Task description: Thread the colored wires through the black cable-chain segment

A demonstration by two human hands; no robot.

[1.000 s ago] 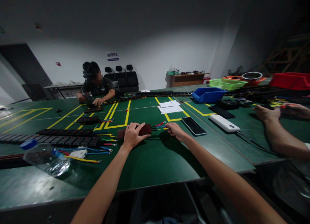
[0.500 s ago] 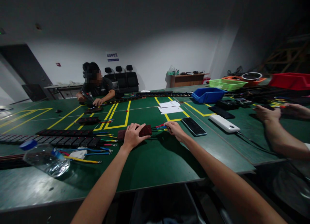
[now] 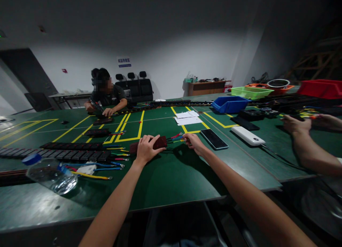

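Well left of the grip is a blue-capped water bottle (image 3: 52,173); the left hand (image 3: 146,150) is clamped over a dark-red block (image 3: 161,142) on the green tabletop (image 3: 171,183); coloured wires (image 3: 173,138) run rightward from it to the right hand (image 3: 194,143), fingertips pinched together on them, a smartphone (image 3: 214,139) just beside

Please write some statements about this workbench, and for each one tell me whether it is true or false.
1. The left hand rests on a dark red block. True.
2. The right hand is on the phone. False: it is at the ends of the coloured wires, beside the phone.
3. The bottle has a red cap. False: the cap is blue.
4. White papers lie on the green table. True.
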